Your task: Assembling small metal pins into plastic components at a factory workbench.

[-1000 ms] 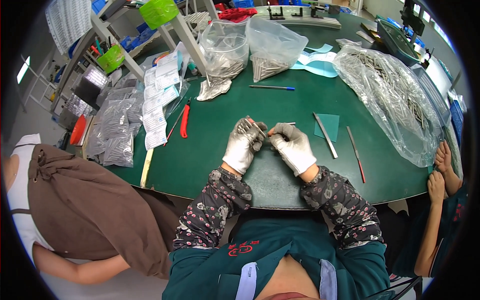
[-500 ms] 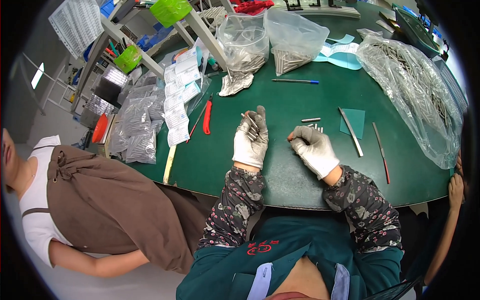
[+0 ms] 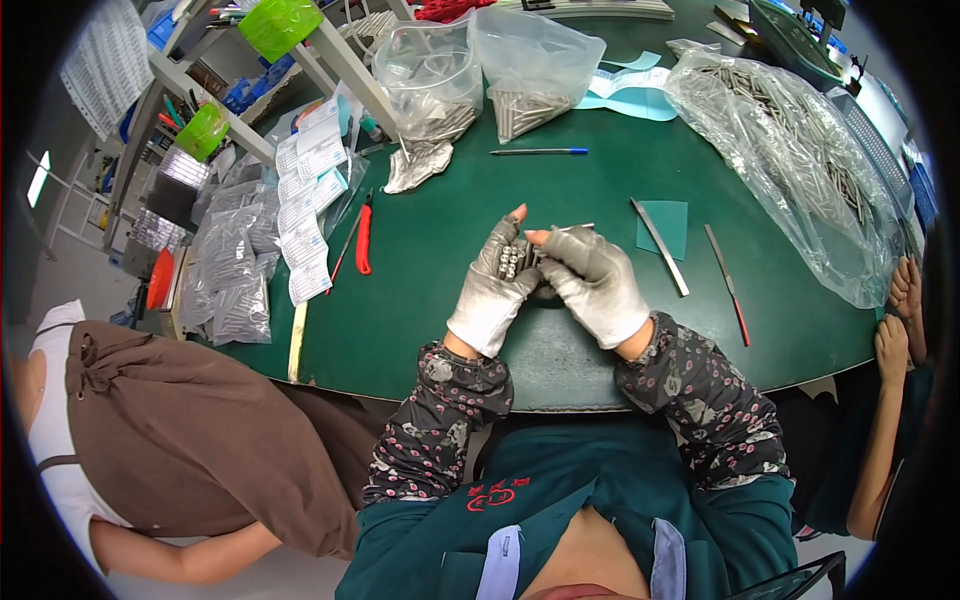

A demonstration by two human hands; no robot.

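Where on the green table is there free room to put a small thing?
Bare tabletop shows between the red-handled tool and the left hand, and between the pen and the green square sheet. It is crowded at left, with paper strips and plastic bags, and at right, under the large bag of metal rods.

Stationery, hand tools and a neighbour around a dark green tabletop [image 3: 365,310].
A slim blue-capped pen [image 3: 538,151] is lying crosswise near the far side, with light-blue and white paper pieces [image 3: 640,95] spreading beyond it; on the left, red-handled pliers [image 3: 363,240] are lying beside a long overlapping run of printed white sheets [image 3: 305,215], and a pale yellow flat strip [image 3: 298,340] is reaching toward the near edge; on the right, a narrow silver metal bar [image 3: 660,247] is crossing a square teal sheet [image 3: 672,225], while a thin grey file with a red handle [image 3: 728,285] is lying apart; a person in a brown pinafore [image 3: 210,430] is standing at the left.
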